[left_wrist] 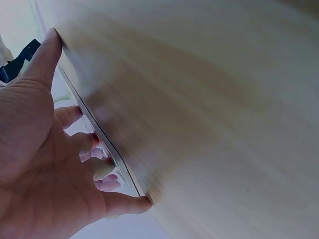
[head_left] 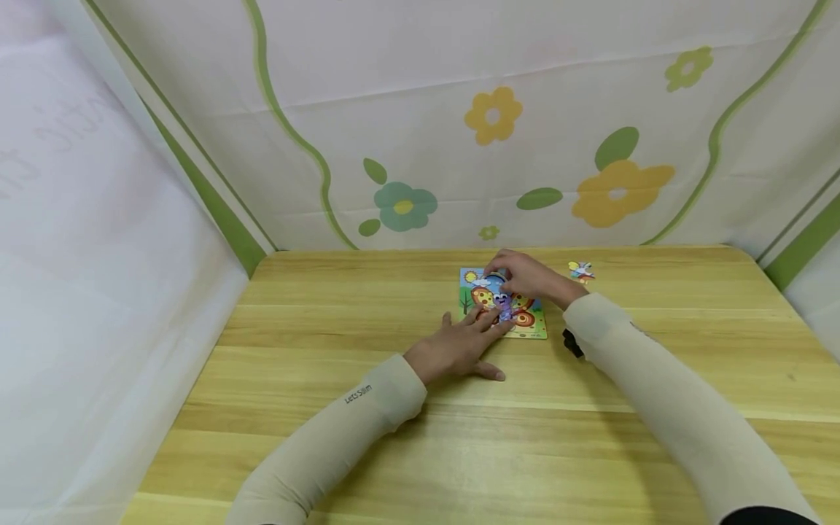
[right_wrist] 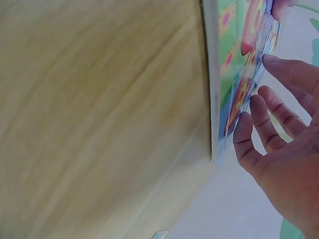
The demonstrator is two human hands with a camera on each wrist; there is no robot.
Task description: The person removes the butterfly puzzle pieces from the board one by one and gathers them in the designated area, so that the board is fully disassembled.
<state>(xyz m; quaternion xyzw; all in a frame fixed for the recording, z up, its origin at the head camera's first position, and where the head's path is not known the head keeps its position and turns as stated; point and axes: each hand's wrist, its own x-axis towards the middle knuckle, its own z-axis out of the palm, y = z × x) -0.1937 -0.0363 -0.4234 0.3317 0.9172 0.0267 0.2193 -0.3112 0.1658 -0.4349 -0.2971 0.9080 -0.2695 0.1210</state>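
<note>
A butterfly picture puzzle board (head_left: 537, 329) lies flat on the table. My left hand (head_left: 456, 348) is spread palm down over its lower left, middle fingers on the picture; the thumb and little finger touch the wood beyond the board, as the left wrist view (left_wrist: 55, 174) of this hand also suggests. At the board's top edge my right hand (head_left: 525, 275) bends its thumb and fingers around a small arched, dark-edged puzzle piece (head_left: 496, 277), mostly covered by the fingers. In the right wrist view the right hand's fingertips (right_wrist: 244, 119) meet the board's printed face.
A loose, colourful puzzle piece (head_left: 581, 272) lies on the table to the right of the board, near the back edge. Behind the wooden table (head_left: 315, 321) hangs a white curtain (head_left: 420, 131) with printed flowers. A black wrist camera (head_left: 572, 343) shows under the right wrist.
</note>
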